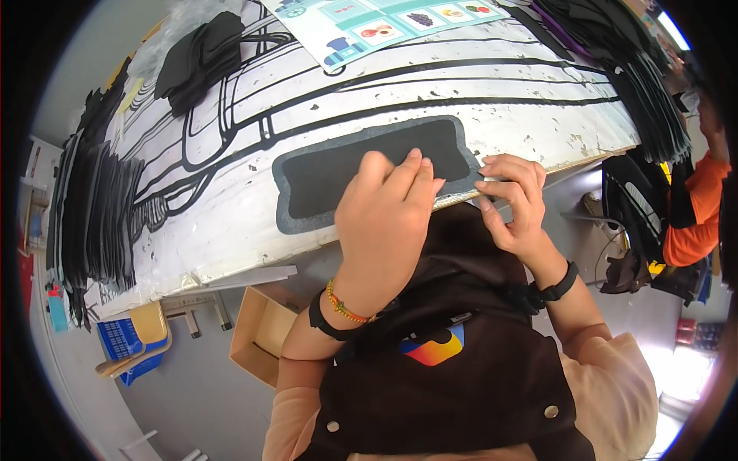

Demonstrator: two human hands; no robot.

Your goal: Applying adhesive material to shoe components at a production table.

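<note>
A dark rectangular fabric piece with rounded corners and a grey border lies flat near the table's front edge. My left hand rests over its middle, fingers bent and pressed together with the tips on the black centre. Whatever those fingers may pinch is hidden. At the piece's right end is my right hand, its fingers curved and its thumb apart from them. The right fingertips are by the grey border and the table edge, and nothing shows between them and the thumb.
Stacked dark fabric pieces hang over the table's left end, with more at the far right. A folded black cloth and a printed fruit sheet lie farther back. Below are a cardboard box and blue crate. Someone's orange sleeve appears right.
</note>
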